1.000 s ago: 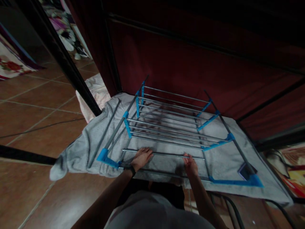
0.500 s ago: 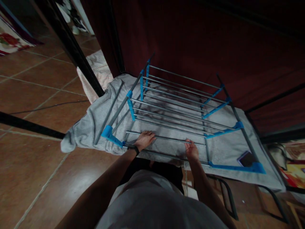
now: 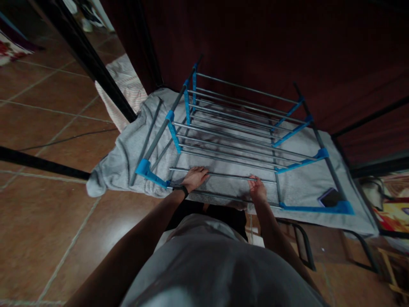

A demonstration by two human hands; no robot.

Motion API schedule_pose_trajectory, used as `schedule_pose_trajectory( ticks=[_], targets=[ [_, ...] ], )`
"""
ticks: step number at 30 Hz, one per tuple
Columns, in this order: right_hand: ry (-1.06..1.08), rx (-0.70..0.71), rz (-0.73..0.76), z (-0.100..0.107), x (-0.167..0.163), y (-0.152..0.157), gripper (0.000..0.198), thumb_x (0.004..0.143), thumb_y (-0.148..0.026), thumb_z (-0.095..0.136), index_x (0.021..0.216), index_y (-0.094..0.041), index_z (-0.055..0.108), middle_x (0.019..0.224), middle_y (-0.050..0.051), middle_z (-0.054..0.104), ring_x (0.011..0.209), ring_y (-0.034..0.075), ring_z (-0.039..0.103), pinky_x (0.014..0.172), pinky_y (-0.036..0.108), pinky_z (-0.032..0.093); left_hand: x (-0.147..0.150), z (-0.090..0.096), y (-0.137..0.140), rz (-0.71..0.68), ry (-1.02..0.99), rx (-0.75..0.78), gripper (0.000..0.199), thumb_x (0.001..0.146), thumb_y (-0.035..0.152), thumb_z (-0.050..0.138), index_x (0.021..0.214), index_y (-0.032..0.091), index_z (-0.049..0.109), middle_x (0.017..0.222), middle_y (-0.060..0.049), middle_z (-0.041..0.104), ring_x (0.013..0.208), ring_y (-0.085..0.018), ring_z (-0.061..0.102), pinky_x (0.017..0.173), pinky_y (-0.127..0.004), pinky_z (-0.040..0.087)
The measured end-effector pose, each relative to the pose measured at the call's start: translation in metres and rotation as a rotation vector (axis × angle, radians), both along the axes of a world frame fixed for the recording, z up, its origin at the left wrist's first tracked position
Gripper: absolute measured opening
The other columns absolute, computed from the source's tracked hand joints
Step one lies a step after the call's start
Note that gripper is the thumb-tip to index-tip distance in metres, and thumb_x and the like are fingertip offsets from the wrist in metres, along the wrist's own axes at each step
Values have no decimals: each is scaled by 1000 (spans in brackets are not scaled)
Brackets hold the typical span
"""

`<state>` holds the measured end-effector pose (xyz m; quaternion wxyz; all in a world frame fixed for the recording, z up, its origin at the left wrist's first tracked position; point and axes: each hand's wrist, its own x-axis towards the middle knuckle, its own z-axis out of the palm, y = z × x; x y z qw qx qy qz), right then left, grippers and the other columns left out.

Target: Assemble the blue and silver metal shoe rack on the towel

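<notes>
A partly built rack (image 3: 243, 137) of thin metal tubes and blue plastic brackets lies on a grey blanket (image 3: 297, 187). Near its front runs a separate metal tube (image 3: 226, 175), roughly parallel to the rack's other tubes. My left hand (image 3: 195, 178), with a dark band at the wrist, is closed over this tube left of its middle. Toward the tube's right end, my right hand (image 3: 257, 189) grips it between thumb and fingers. Another tube (image 3: 220, 196) crosses the front between blue corner brackets (image 3: 151, 174). The fingertips of my left hand are partly hidden.
A loose grey pole (image 3: 146, 143) lies on the blanket at the left. A dark phone-like object (image 3: 329, 198) rests inside the right front corner. Black bed-frame posts (image 3: 83, 64) stand at the left, and a dark red curtain (image 3: 255, 42) hangs behind the rack.
The camera view has shifted slightly, so the rack appears higher in the picture. Both hands stay at about the same places on the metal tube.
</notes>
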<state>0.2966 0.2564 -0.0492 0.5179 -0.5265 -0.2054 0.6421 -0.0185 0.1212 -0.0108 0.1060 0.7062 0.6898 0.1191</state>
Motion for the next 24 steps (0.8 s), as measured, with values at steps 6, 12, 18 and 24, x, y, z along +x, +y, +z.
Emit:
schedule_pose_trajectory(
  ticks=[6, 12, 18, 24],
  targets=[
    [18, 1, -9, 0, 0, -1, 5, 84, -23, 59, 89, -21, 61, 89, 1, 72, 88, 13, 71, 90, 31, 58, 0, 3, -1, -7, -2, -10, 33, 100, 41, 40, 113, 24, 65, 109, -8, 68, 103, -23, 62, 95, -39, 43],
    [23, -16, -18, 3, -1, 0, 4, 85, -20, 58, 89, -20, 60, 88, 1, 72, 87, 13, 71, 87, 29, 59, 0, 5, -1, -5, -18, -26, 32, 100, 40, 40, 114, 24, 65, 110, -8, 68, 104, -24, 61, 96, -40, 43],
    [32, -30, -28, 6, -2, -1, 4, 89, -22, 57, 90, -19, 60, 89, 1, 72, 86, 11, 71, 88, 27, 58, 0, 4, 1, -7, -17, -38, 35, 100, 42, 38, 114, 24, 65, 110, -8, 68, 104, -24, 61, 96, -40, 42],
    [32, -33, -29, 8, -2, -1, 8, 91, -19, 53, 90, -18, 61, 89, 2, 73, 87, 11, 70, 88, 26, 58, 1, 4, 0, -7, -24, -40, 38, 101, 43, 36, 114, 22, 64, 110, -9, 68, 104, -25, 61, 95, -41, 42]
  ],
)
